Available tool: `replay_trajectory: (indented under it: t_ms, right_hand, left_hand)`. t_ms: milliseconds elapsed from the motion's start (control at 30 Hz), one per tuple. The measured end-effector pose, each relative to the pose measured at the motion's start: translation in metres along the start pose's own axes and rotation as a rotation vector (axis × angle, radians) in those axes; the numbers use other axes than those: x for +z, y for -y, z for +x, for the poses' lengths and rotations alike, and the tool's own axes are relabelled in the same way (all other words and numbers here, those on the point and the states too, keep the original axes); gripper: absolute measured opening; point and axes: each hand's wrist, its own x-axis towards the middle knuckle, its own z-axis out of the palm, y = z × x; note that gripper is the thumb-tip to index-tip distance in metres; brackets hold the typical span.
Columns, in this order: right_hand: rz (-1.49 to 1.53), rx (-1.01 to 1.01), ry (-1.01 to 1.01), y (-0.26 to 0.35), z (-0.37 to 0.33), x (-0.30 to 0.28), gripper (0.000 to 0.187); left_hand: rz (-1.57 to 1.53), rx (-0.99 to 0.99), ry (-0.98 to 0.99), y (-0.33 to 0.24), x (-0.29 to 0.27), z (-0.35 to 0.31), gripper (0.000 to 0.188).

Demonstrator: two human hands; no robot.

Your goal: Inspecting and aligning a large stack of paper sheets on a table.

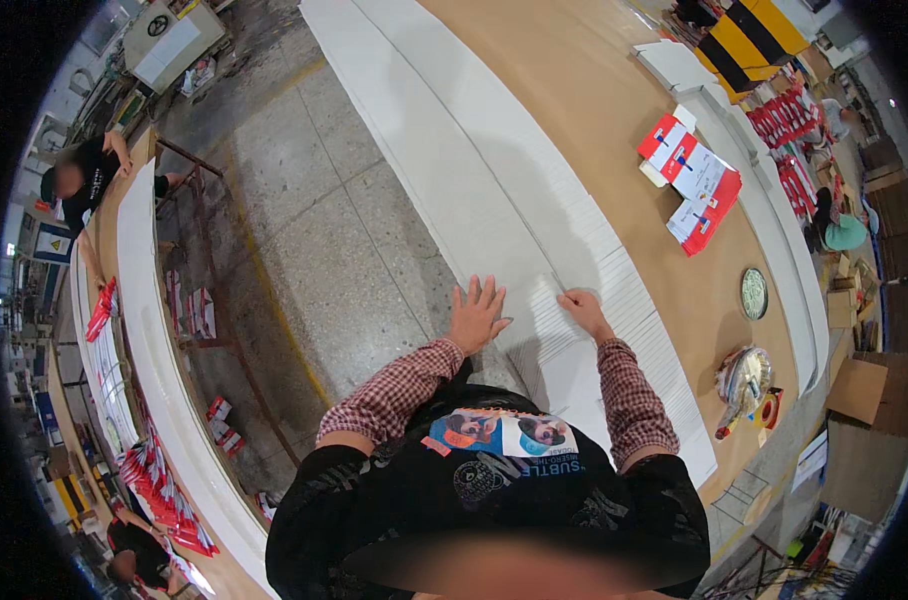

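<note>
A long run of white sheets (pixel 444 150) lies on the brown-topped table in front of me, with a dark line running down its length. My left hand (pixel 477 316) rests at the sheets' left edge, fingers spread and holding nothing. To its right, my right hand (pixel 585 312) is closed in a pinch at the near end of the dark line. Whatever is between its fingers is too small to make out. Beneath and beside the right hand, many layered sheet edges (pixel 629 290) fan out toward the right.
On the brown tabletop (pixel 564 80) lie a flat red-and-white printed carton (pixel 689 180), a round green-patterned tin (pixel 754 293) and a clear tape roll (pixel 744 375). Co-workers (pixel 94 175) stand at another table on the left, with red-and-white packages (pixel 164 495) on it. Concrete floor (pixel 304 200) lies between the tables.
</note>
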Motion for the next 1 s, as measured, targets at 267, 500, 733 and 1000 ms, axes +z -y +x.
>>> replay_trajectory:
  t_ms: [267, 500, 733, 1000]
  right_hand:
    - [-0.050, 0.091, -0.164, 0.009, 0.009, 0.016, 0.036]
    - [-0.074, 0.047, -0.182, 0.024, 0.008, 0.013, 0.033]
    - [-0.202, -0.014, -0.329, 0.002, -0.001, 0.040, 0.036]
    - [-0.201, 0.056, -0.481, 0.026, -0.012, 0.036, 0.037]
  left_hand:
    - [-0.056, -0.020, -0.023, 0.005, 0.000, 0.001, 0.061]
    - [-0.101, -0.016, -0.092, 0.005, -0.014, 0.001, 0.060]
    - [-0.057, -0.005, -0.200, -0.003, -0.013, 0.006, 0.063]
    - [-1.224, -0.061, 0.117, 0.010, -0.027, 0.077, 0.047]
